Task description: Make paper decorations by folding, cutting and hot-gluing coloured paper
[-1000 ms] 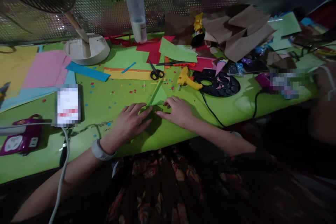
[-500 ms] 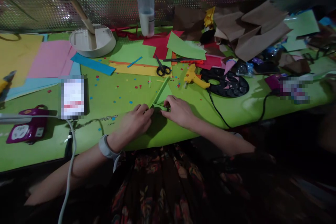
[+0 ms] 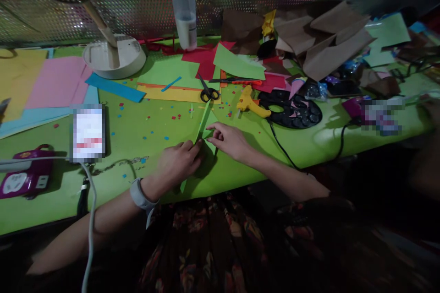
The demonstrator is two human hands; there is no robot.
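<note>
A folded green paper (image 3: 205,124) lies on the green table (image 3: 144,128) near its front edge, narrow and pointed away from me. My left hand (image 3: 180,161), with a watch on the wrist, has its fingers curled and pressed on the paper's lower left part. My right hand (image 3: 229,139) pinches the paper's right fold with thumb and fingertips. Both hands touch the same sheet, close together.
Black scissors (image 3: 206,92), a yellow glue gun (image 3: 250,103) with its black cord, and a black round tray (image 3: 290,110) lie behind the hands. A phone (image 3: 88,133) and purple power strip (image 3: 25,177) sit left. Coloured sheets, brown paper, a fan base (image 3: 113,58) and a bottle (image 3: 183,7) fill the back.
The green paper has been folded narrower. My left hand curled from flat to pressed fingers, and my right hand shifted up to pinch the fold.
</note>
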